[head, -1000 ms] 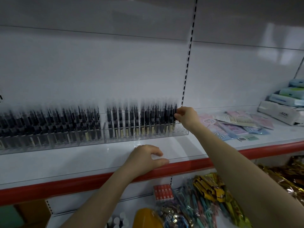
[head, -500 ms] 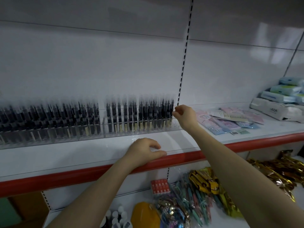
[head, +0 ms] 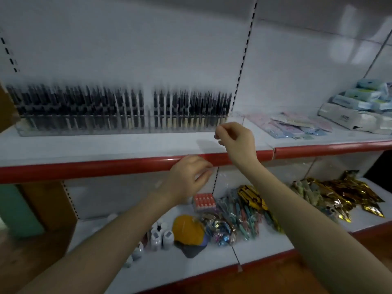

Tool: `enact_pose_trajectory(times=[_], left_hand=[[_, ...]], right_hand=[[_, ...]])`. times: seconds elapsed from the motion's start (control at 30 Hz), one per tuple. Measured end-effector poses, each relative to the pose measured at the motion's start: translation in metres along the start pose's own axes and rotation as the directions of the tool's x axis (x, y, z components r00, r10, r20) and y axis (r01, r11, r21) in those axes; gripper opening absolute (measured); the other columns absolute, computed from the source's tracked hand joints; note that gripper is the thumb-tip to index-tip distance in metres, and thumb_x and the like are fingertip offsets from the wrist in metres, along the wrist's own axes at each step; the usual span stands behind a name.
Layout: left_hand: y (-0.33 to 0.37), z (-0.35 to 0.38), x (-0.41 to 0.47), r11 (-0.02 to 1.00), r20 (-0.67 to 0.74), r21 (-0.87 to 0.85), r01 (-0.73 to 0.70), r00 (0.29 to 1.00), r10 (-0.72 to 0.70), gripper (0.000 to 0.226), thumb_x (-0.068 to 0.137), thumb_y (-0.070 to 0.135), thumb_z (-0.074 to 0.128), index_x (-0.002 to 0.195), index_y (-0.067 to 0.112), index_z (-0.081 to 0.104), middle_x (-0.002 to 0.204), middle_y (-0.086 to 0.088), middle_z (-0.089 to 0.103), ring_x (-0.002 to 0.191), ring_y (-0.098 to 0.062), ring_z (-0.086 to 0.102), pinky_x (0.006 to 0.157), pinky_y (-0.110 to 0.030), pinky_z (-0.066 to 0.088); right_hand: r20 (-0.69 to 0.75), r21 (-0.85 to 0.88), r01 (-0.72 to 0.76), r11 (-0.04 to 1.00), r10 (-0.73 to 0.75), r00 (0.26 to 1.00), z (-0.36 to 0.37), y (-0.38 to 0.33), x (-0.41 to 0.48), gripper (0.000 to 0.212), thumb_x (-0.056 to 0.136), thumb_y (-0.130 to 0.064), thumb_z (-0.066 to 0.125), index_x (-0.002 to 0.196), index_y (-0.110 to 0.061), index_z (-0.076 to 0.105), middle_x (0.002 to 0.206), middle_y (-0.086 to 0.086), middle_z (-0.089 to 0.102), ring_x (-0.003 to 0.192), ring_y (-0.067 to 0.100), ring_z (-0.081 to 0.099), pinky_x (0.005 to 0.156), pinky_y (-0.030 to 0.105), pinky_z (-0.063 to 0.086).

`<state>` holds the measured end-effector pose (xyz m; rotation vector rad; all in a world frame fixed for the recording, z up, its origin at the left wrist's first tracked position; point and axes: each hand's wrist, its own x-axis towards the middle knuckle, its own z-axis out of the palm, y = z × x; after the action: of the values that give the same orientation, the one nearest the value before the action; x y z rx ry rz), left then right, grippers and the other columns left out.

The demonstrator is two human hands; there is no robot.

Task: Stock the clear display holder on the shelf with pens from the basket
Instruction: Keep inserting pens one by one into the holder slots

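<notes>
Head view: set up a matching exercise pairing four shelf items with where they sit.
Things:
1 pens
2 gold foil packets
3 pastel packets
4 white bottles

Places:
A lower shelf, right
B upper shelf, right of the slotted upright
C lower shelf, left
D upper shelf, in the clear holder

Pairs: 1-D, 2-A, 3-B, 4-C

Pens [head: 84,107] are jamming the clear holder [head: 84,130] nearly end to end, with one thin gap showing near the middle. The shelf [head: 106,146] strip in front is sitting bare, while flat packets [head: 297,126] and boxes [head: 356,115] are crowding the right.
</notes>
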<state>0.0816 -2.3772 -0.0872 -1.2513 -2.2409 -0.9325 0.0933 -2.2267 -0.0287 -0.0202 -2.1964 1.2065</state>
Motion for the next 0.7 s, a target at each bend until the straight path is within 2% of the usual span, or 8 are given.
enact_pose_trajectory(times=[0.07,0.1,0.2,0.33,0.5,0.57,0.63,0.7], left_hand=[[-0.001,-0.001,-0.038,0.993,0.043,-0.065,0.097,0.995,-0.094,0.026,0.086,0.022,0.058,0.088,-0.001,0.071,0.085,-0.013,0.071,0.083,-0.016,0.060,0.075,-0.016,0.040],[-0.003,-0.001,-0.056,0.981,0.067,-0.087,0.176,0.983,-0.170,0.022,0.087,0.019,0.060,0.092,0.000,0.071,0.091,-0.012,0.071,0.086,-0.018,0.062,0.077,-0.013,0.037],[-0.021,0.014,-0.117,0.898,0.155,-0.156,0.411,0.908,-0.389,0.020,0.092,0.015,0.056,0.103,0.004,0.069,0.106,-0.008,0.069,0.097,-0.019,0.061,0.077,-0.009,0.036],[-0.053,0.054,-0.207,0.771,0.281,-0.171,0.613,0.780,-0.558,0.018,0.092,0.008,0.055,0.100,-0.002,0.068,0.100,-0.014,0.069,0.094,-0.025,0.062,0.071,-0.005,0.035],[-0.093,0.117,-0.330,0.615,0.446,-0.036,0.788,0.563,-0.696,0.023,0.091,0.015,0.056,0.110,0.007,0.066,0.109,-0.007,0.067,0.099,-0.018,0.060,0.082,-0.015,0.039],[-0.106,0.141,-0.376,0.581,0.518,0.051,0.812,0.476,-0.711,0.020,0.093,0.019,0.054,0.109,0.015,0.065,0.106,-0.005,0.067,0.097,-0.019,0.061,0.089,-0.028,0.047],[-0.116,0.163,-0.414,0.537,0.594,0.077,0.840,0.394,-0.702,0.014,0.093,0.017,0.053,0.103,0.017,0.062,0.102,-0.008,0.066,0.096,-0.022,0.061,0.090,-0.040,0.049],[-0.126,0.184,-0.445,0.527,0.657,0.122,0.841,0.329,-0.678,0.018,0.094,0.014,0.052,0.110,0.010,0.061,0.108,-0.010,0.063,0.101,-0.025,0.060,0.090,-0.035,0.048]], right_hand=[[0.071,0.008,0.017,1.000,-0.017,0.997,0.015,-0.003,-0.040,0.013,0.091,-0.017,0.056,0.083,-0.011,0.064,0.076,-0.001,0.065,0.074,0.013,0.062,0.069,0.020,0.051],[0.124,0.012,0.015,1.000,-0.016,0.992,0.024,-0.003,-0.060,0.013,0.091,-0.016,0.057,0.082,-0.012,0.064,0.075,-0.003,0.064,0.072,0.013,0.062,0.068,0.019,0.050],[0.318,0.001,-0.080,0.997,0.076,0.945,0.057,0.021,-0.118,0.014,0.091,-0.013,0.056,0.079,-0.011,0.063,0.073,-0.002,0.065,0.075,0.020,0.064,0.070,0.029,0.052],[0.464,-0.099,-0.268,0.958,0.283,0.839,0.107,0.084,-0.198,0.017,0.092,-0.010,0.056,0.076,-0.008,0.061,0.069,0.002,0.062,0.067,0.013,0.061,0.067,0.029,0.051],[0.465,-0.271,-0.520,0.810,0.583,0.666,0.160,0.177,-0.310,0.023,0.092,-0.013,0.056,0.069,-0.009,0.062,0.067,0.002,0.063,0.057,0.005,0.056,0.055,0.015,0.042],[0.482,-0.365,-0.569,0.737,0.673,0.561,0.179,0.211,-0.354,0.019,0.093,-0.013,0.054,0.080,-0.004,0.064,0.073,0.006,0.064,0.063,0.013,0.059,0.056,0.014,0.044],[0.497,-0.437,-0.610,0.661,0.743,0.449,0.197,0.241,-0.392,0.017,0.094,-0.016,0.053,0.090,-0.003,0.063,0.082,0.011,0.065,0.078,0.026,0.063,0.070,0.028,0.053],[0.507,-0.523,-0.598,0.607,0.786,0.354,0.215,0.265,-0.419,0.018,0.095,-0.017,0.052,0.101,-0.004,0.062,0.093,0.014,0.066,0.083,0.025,0.062,0.074,0.035,0.053]])
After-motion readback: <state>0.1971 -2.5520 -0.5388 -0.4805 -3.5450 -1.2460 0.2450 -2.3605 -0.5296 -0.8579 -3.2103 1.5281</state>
